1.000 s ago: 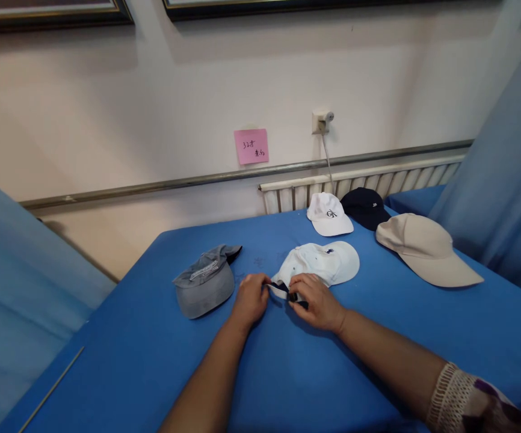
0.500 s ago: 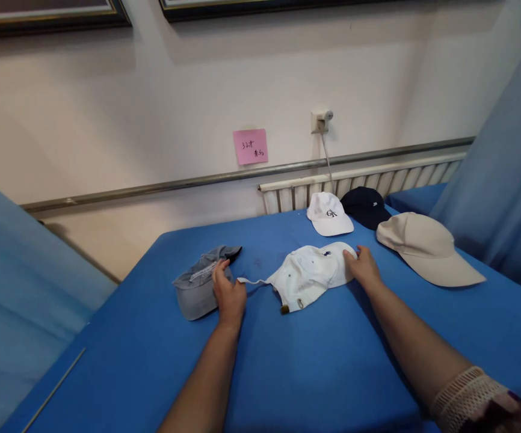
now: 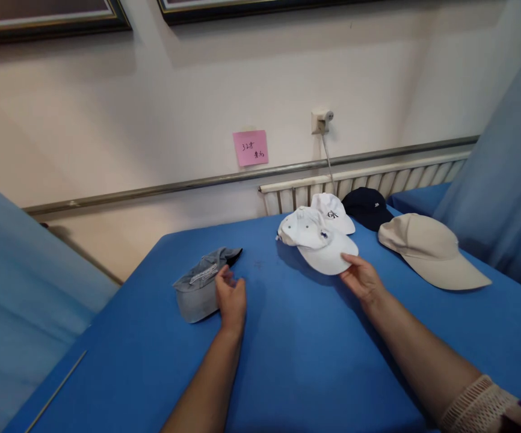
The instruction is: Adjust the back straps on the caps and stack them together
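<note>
My right hand [image 3: 362, 278] pinches the brim of a white baseball cap [image 3: 328, 251] that has a small dark blue logo. That cap is tilted with its crown toward the back left, partly in front of a second white cap [image 3: 332, 209] with black letters. On the left, my left hand [image 3: 232, 300] has its fingers apart and holds nothing. It is right beside a grey cap [image 3: 197, 300], which lies with its crown folded in, and it hides part of that cap's right side.
A navy cap [image 3: 367, 207] and a beige cap [image 3: 427, 246] rest on the right of the blue-covered table [image 3: 287, 361]. Behind it are a radiator [image 3: 303, 191], a metal rail [image 3: 188, 182] and a pink note [image 3: 250, 148]. Blue curtains [image 3: 21, 307] hang at both sides; a thin stick [image 3: 57, 390] is at lower left.
My left hand has let go of the white cap's back strap. My right hand has turned the cap, lifting its crown back toward the lettered white cap, brim now toward me.
</note>
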### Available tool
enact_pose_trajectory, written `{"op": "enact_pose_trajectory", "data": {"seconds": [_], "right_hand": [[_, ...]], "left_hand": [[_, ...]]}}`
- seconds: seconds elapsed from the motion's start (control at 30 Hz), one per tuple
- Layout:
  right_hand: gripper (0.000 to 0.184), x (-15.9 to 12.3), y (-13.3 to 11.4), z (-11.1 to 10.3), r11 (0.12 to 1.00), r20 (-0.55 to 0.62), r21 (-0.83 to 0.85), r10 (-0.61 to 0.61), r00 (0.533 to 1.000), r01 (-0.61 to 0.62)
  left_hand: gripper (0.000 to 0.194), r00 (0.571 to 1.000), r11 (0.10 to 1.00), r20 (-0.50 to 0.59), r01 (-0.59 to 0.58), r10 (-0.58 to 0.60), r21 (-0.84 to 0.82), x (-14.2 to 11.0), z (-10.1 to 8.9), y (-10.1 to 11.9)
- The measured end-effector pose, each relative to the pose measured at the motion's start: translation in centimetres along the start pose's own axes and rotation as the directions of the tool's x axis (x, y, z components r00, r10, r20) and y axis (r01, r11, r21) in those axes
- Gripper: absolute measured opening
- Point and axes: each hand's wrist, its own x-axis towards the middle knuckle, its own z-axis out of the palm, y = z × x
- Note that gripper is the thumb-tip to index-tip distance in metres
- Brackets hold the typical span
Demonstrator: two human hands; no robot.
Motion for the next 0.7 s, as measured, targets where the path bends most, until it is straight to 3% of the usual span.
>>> {"op": "enact_pose_trajectory", "data": {"seconds": [0.03,0.07,0.1,0.13,0.17,0.23,0.33,0.47,0.57,0.63,0.7], "right_hand": [[0.057,-0.4,0.7,0.5,0.998,0.027,0.019,0.052,0.998,-0.052],[0.059,-0.8,1.6,1.1,0.994,0.056,0.039,0.096,0.994,-0.098],[0.060,-1.3,2.4,1.6,0.989,0.081,0.056,0.132,0.988,-0.137],[0.059,-1.9,3.2,2.2,0.984,0.101,0.070,0.157,0.982,-0.165],[0.059,-2.5,3.9,2.8,0.980,0.120,0.075,0.175,0.977,-0.185],[0.058,-3.6,5.0,3.7,0.977,0.149,0.067,0.191,0.970,-0.202],[0.057,-5.0,5.7,4.6,0.962,0.246,0.033,0.254,0.935,-0.270],[0.042,-5.8,6.0,4.5,0.899,0.354,-0.082,0.429,0.831,-0.429],[0.031,-5.5,6.0,4.1,0.848,0.372,-0.182,0.528,0.764,-0.498],[0.028,-5.3,5.9,3.8,0.844,0.368,-0.204,0.535,0.760,-0.496],[0.028,-5.2,5.8,3.7,0.844,0.362,-0.214,0.536,0.762,-0.492]], "left_hand": [[0.041,0.989,0.987,0.093,0.123,-0.114,-0.105,-0.8,0.7,0.3],[0.035,0.930,0.937,0.291,0.289,-0.226,-0.194,-1.8,1.4,0.5],[0.035,0.817,0.859,0.490,0.457,-0.304,-0.230,-2.8,2.2,0.8],[0.036,0.751,0.825,0.577,0.521,-0.321,-0.219,-3.9,2.9,1.1],[0.037,0.711,0.805,0.624,0.553,-0.324,-0.213,-4.8,3.5,1.3],[0.037,0.674,0.751,0.663,0.611,-0.326,-0.252,-6.1,4.4,1.5],[0.026,0.697,0.678,0.640,0.643,-0.324,-0.357,-6.4,4.7,1.4],[0.022,0.779,0.676,0.560,0.575,-0.282,-0.460,-4.2,3.4,1.8],[0.028,0.893,0.691,0.400,0.421,-0.204,-0.588,-1.5,1.0,3.2],[0.025,0.957,0.690,0.261,0.276,-0.130,-0.669,0.5,-1.2,4.2],[0.019,0.985,0.679,0.144,0.172,-0.098,-0.714,2.4,-3.8,4.8]]}}
